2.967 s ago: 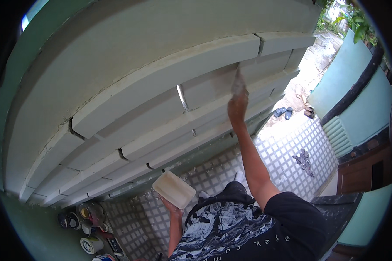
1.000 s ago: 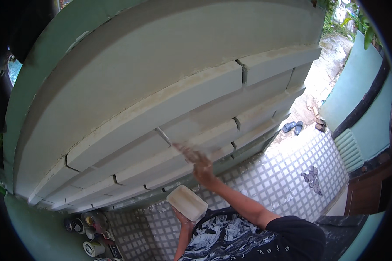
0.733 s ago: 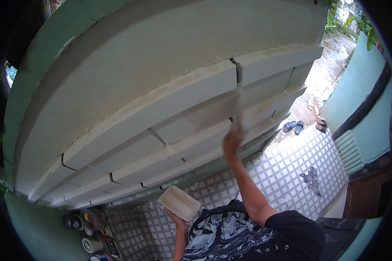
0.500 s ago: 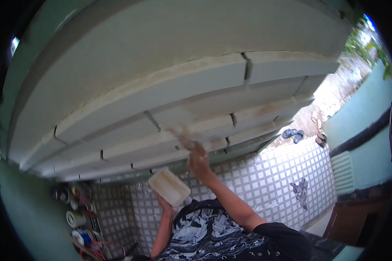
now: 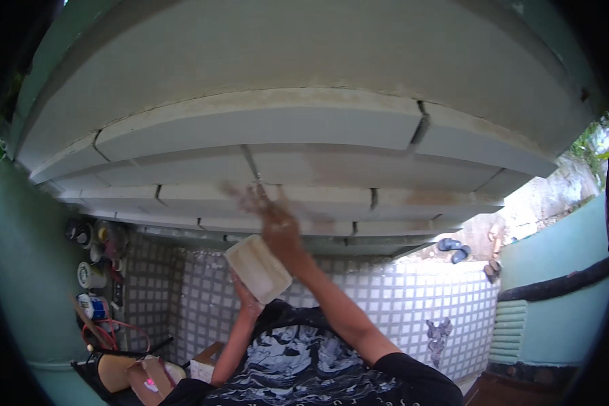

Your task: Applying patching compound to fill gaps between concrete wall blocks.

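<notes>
My left hand (image 5: 247, 292) is closed round a shallow, rectangular off-white tub (image 5: 258, 269), tilted in front of my chest. Its inside looks pale and coated. Beyond the tub, my right hand (image 5: 281, 233) is up at the pale block wall (image 5: 348, 128), by the lower end of a dark upright joint (image 5: 252, 162). Motion smears its fingers, so whether it holds anything cannot be made out. The blocks stand in stepped courses, with dark gaps between several of them.
Paint cans (image 5: 91, 276), a red cable (image 5: 132, 326) and cardboard boxes (image 5: 149, 379) stand at the left. A grey rag (image 5: 438, 338) lies on the tiled floor (image 5: 379, 304). Dark sandals (image 5: 453, 249) sit at the right, near a green wall (image 5: 555, 237).
The view has turned, bringing more of the left-side items into sight. My right hand is still moving at the wall around the same joint; my left hand still holds the tub.
</notes>
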`<state>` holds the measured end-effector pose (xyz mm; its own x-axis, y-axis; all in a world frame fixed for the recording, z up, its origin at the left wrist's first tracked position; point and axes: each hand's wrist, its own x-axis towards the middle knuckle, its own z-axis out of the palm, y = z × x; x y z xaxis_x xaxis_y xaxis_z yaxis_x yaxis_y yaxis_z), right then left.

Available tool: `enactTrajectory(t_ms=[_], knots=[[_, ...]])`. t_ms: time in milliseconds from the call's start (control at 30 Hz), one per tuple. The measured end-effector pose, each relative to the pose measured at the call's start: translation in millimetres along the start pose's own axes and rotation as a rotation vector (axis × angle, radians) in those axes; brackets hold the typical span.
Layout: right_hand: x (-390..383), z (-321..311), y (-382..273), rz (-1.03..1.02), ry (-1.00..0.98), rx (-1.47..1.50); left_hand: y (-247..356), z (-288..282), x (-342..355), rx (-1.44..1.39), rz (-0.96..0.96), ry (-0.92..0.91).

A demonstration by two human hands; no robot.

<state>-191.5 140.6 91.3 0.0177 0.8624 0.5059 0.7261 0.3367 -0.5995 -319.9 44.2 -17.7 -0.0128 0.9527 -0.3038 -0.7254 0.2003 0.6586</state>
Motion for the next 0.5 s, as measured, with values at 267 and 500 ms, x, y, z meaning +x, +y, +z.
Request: enactTrajectory(t_ms=[267, 500], knots=[[-15, -63, 75, 0.242, 0.877, 0.181, 36, -34, -28, -0.181, 0.052, 0.106], [16, -29, 23, 0.04, 0.552, -0.124, 62, -54, -11, -0.162, -0.067, -0.016]])
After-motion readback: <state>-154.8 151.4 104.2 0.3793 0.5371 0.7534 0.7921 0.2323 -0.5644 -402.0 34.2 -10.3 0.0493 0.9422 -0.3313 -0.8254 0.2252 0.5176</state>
